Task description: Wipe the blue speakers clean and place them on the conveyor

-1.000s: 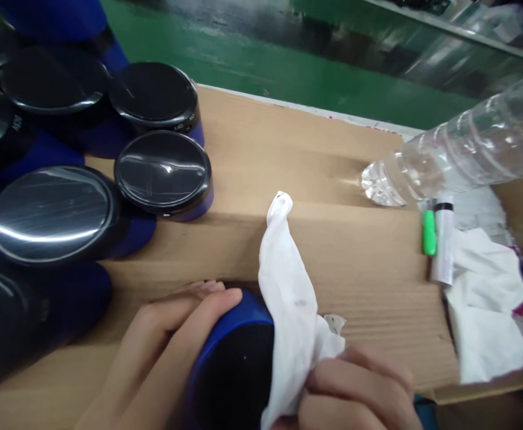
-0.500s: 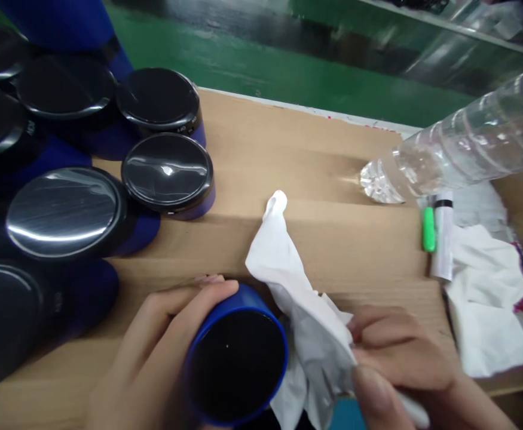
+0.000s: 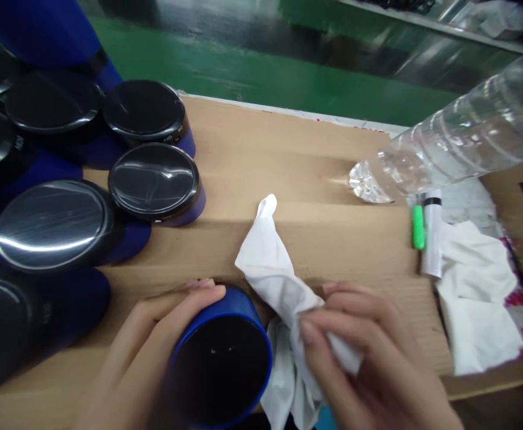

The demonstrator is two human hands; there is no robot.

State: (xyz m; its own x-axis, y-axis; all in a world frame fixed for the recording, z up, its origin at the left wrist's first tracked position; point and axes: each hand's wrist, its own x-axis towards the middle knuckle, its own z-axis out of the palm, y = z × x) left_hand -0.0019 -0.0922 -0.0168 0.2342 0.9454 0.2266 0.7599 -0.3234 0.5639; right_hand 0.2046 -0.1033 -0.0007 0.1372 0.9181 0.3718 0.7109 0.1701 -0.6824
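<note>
My left hand (image 3: 171, 334) is wrapped round the side of a blue cylinder (image 3: 238, 304). Its round end, black inside a blue rim, faces up toward me, with small bright specks on it. Just right of the cylinder, my right hand (image 3: 355, 346) pinches a crumpled white cloth (image 3: 270, 257) between thumb and fingers. The cloth's twisted tip stretches away over the cardboard, and its lower folds hang beside the cylinder. On the left stand several blue cylinders with glossy black tops (image 3: 153, 179), close together.
Cardboard (image 3: 333, 239) covers the work surface. At the right a clear plastic bottle (image 3: 444, 143) lies slanted. Near it are a green-capped item (image 3: 418, 227), a white tube (image 3: 432, 239) and another white cloth (image 3: 476, 292). A tall blue object (image 3: 41, 30) rises at the back left.
My right hand has shifted left, closer to the cylinder, and bunched up the cloth. The whole view has moved slightly. My left hand keeps its hold.
</note>
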